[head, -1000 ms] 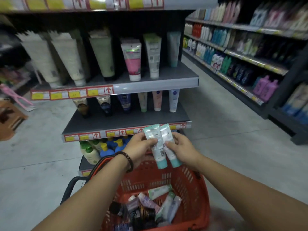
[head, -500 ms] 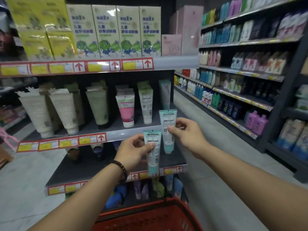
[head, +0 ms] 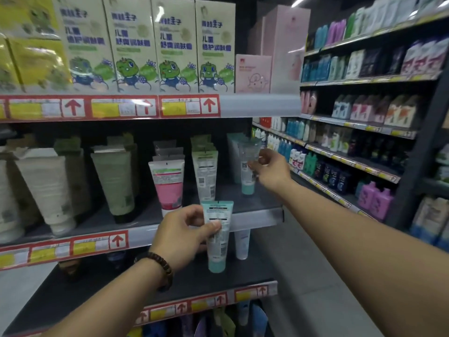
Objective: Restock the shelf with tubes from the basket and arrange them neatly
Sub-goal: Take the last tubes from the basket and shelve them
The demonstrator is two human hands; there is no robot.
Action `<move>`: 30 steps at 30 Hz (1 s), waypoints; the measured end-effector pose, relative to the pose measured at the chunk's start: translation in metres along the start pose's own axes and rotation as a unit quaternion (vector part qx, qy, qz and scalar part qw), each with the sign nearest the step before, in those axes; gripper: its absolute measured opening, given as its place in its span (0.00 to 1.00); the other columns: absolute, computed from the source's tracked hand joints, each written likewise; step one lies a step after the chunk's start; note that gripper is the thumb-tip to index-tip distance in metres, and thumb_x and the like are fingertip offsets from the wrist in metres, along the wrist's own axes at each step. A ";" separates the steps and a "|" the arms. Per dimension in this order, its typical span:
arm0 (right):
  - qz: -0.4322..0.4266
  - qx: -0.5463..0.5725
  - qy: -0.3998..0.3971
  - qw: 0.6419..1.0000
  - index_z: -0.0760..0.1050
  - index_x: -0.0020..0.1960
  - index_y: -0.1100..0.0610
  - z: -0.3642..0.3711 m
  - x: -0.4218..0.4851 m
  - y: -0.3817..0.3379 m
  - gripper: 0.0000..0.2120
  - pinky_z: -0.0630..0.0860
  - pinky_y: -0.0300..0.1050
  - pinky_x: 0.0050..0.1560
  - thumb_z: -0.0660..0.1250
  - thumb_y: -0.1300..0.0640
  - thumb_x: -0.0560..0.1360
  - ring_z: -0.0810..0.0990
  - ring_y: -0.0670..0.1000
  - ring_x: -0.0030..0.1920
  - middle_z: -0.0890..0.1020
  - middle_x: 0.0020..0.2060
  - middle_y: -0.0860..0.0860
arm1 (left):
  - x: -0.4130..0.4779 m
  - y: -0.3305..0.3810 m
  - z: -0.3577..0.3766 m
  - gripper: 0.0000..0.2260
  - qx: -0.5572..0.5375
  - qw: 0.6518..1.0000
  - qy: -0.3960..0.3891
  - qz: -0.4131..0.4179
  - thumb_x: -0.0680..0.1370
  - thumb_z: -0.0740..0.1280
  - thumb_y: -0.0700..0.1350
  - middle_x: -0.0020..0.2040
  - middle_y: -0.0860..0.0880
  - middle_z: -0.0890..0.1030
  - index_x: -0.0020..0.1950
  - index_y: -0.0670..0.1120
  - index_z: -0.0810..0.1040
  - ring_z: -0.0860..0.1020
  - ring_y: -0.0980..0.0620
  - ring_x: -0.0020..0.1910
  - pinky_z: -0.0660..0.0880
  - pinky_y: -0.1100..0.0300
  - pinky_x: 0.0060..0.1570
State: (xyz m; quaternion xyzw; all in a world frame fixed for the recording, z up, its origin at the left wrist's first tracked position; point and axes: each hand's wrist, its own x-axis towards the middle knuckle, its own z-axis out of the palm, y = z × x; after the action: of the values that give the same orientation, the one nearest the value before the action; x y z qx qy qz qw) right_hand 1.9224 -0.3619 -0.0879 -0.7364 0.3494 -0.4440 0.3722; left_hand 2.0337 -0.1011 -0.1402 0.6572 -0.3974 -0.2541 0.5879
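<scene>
Head view: right hand (head: 270,171) pinches tube (head: 247,186), now at shelf (head: 257,218); left hand (head: 181,235) grips second tube (head: 217,250).

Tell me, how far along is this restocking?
Partway, it seems. Done: a back tube stands at the right end of the shelf. In hand: the right hand holds a teal tube upright in front of it; the left hand holds a second tube. Left: both need placing and aligning. The basket is out of view, so the remainder is unknown.
</scene>
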 end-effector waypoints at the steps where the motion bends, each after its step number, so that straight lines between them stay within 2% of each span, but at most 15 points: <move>1: 0.006 -0.008 -0.003 1.000 0.81 0.62 0.54 0.003 0.005 0.004 0.09 0.77 0.45 0.48 0.76 0.56 0.83 0.83 0.50 0.47 0.85 0.47 0.48 | 0.003 -0.002 0.000 0.08 0.007 1.000 -0.006 0.005 0.80 0.78 0.42 0.50 0.54 0.90 0.58 0.52 0.88 0.90 0.54 0.50 0.89 0.53 0.48; 3: 0.017 -0.002 -0.012 1.000 0.83 0.64 0.54 0.008 0.014 0.011 0.12 0.82 0.54 0.53 0.76 0.55 0.82 0.87 0.59 0.52 0.87 0.52 0.52 | 0.007 -0.004 0.000 0.08 0.001 1.000 -0.010 0.010 0.81 0.78 0.41 0.50 0.52 0.90 0.58 0.51 0.88 0.90 0.53 0.49 0.88 0.56 0.45; 4: 0.017 0.003 -0.023 1.000 0.83 0.64 0.53 0.010 0.018 0.016 0.12 0.83 0.56 0.51 0.76 0.56 0.82 0.87 0.61 0.53 0.88 0.53 0.53 | 0.009 -0.005 0.001 0.08 -0.013 1.000 -0.009 0.009 0.81 0.77 0.41 0.50 0.51 0.91 0.58 0.50 0.88 0.90 0.52 0.49 0.88 0.56 0.44; 9: 0.026 0.047 -0.057 0.997 0.81 0.69 0.56 0.018 0.024 0.033 0.13 0.81 0.50 0.49 0.72 0.63 0.84 0.87 0.60 0.54 0.88 0.55 0.54 | 0.016 -0.011 0.008 0.07 -0.016 1.000 -0.009 0.010 0.80 0.78 0.41 0.50 0.48 0.90 0.57 0.50 0.89 0.90 0.49 0.48 0.88 0.54 0.46; 12: 0.044 0.073 -0.077 0.993 0.77 0.71 0.57 0.016 0.016 0.033 0.15 0.78 0.45 0.43 0.72 0.59 0.85 0.88 0.61 0.57 0.88 0.59 0.58 | 0.017 -0.010 0.015 0.08 -0.012 1.000 -0.012 0.010 0.80 0.79 0.42 0.51 0.49 0.90 0.57 0.52 0.89 0.90 0.49 0.49 0.89 0.49 0.49; 15: 0.038 0.052 -0.027 0.998 0.76 0.68 0.53 0.006 0.000 0.024 0.10 0.80 0.49 0.50 0.68 0.54 0.88 0.86 0.59 0.59 0.86 0.60 0.54 | 0.020 -0.006 0.022 0.07 -0.012 1.000 -0.007 0.008 0.80 0.79 0.41 0.51 0.48 0.90 0.57 0.51 0.89 0.90 0.48 0.49 0.89 0.46 0.49; 17: 0.016 0.075 -0.007 0.997 0.80 0.63 0.51 -0.005 -0.018 0.014 0.08 0.79 0.51 0.49 0.62 0.54 0.89 0.86 0.58 0.55 0.87 0.55 0.53 | 0.021 0.000 0.027 0.07 -0.012 1.000 -0.006 0.010 0.80 0.79 0.41 0.50 0.48 0.91 0.56 0.50 0.89 0.91 0.47 0.48 0.89 0.45 0.49; 20: -0.003 0.129 -0.100 0.987 0.82 0.58 0.54 -0.025 -0.055 -0.001 0.11 0.75 0.45 0.38 0.64 0.51 0.86 0.84 0.55 0.44 0.87 0.47 0.53 | 0.024 0.015 0.038 0.07 -0.015 1.000 0.003 0.020 0.79 0.80 0.41 0.46 0.49 0.91 0.56 0.48 0.89 0.90 0.50 0.44 0.88 0.51 0.45; 22: -0.016 0.100 -0.198 0.975 0.83 0.57 0.53 -0.038 -0.076 -0.006 0.13 0.76 0.43 0.37 0.68 0.46 0.79 0.85 0.53 0.44 0.88 0.47 0.50 | 0.029 0.024 0.044 0.07 -0.022 0.999 0.016 0.028 0.79 0.80 0.41 0.45 0.50 0.91 0.56 0.48 0.89 0.90 0.52 0.43 0.88 0.51 0.44; 23: -0.026 0.077 -0.244 0.966 0.83 0.58 0.51 -0.043 -0.084 -0.007 0.13 0.78 0.42 0.38 0.71 0.46 0.77 0.86 0.51 0.46 0.88 0.48 0.48 | 0.031 0.028 0.047 0.07 -0.014 0.999 0.022 0.038 0.79 0.81 0.42 0.46 0.50 0.91 0.56 0.49 0.89 0.91 0.51 0.44 0.88 0.48 0.46; 25: -0.051 0.029 -0.297 0.953 0.82 0.64 0.48 -0.050 -0.090 -0.007 0.13 0.79 0.36 0.39 0.75 0.53 0.80 0.87 0.44 0.49 0.89 0.50 0.43 | 0.035 0.038 0.053 0.08 0.002 0.998 0.030 0.059 0.78 0.82 0.44 0.47 0.52 0.91 0.56 0.51 0.89 0.91 0.50 0.48 0.88 0.46 0.51; 27: -0.064 0.015 -0.289 0.955 0.80 0.67 0.50 -0.054 -0.089 -0.010 0.17 0.80 0.31 0.42 0.76 0.63 0.82 0.87 0.38 0.49 0.89 0.47 0.36 | 0.034 0.049 0.056 0.10 -0.018 0.997 0.027 0.068 0.78 0.82 0.42 0.48 0.52 0.91 0.58 0.50 0.88 0.91 0.49 0.50 0.89 0.48 0.50; 29: -0.069 0.030 -0.256 0.964 0.80 0.68 0.53 -0.056 -0.082 -0.017 0.17 0.84 0.36 0.50 0.76 0.64 0.82 0.88 0.39 0.52 0.90 0.50 0.38 | 0.035 0.057 0.057 0.16 -0.023 0.996 0.032 0.080 0.76 0.83 0.45 0.51 0.53 0.91 0.62 0.52 0.87 0.90 0.51 0.51 0.88 0.50 0.49; 30: -0.072 0.036 -0.230 0.970 0.79 0.68 0.54 -0.055 -0.076 -0.018 0.17 0.86 0.45 0.57 0.76 0.63 0.82 0.89 0.43 0.56 0.90 0.55 0.43 | 0.037 0.058 0.055 0.20 -0.016 0.996 0.039 0.076 0.75 0.84 0.48 0.52 0.54 0.91 0.65 0.53 0.85 0.90 0.52 0.53 0.88 0.50 0.50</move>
State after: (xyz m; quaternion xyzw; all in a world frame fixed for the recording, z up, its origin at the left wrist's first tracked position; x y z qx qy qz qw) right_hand 1.8478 -0.3027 -0.0844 -0.8281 0.1845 -0.3006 0.4357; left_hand 1.9978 -0.1623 -0.0890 0.6246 -0.4191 -0.1895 0.6312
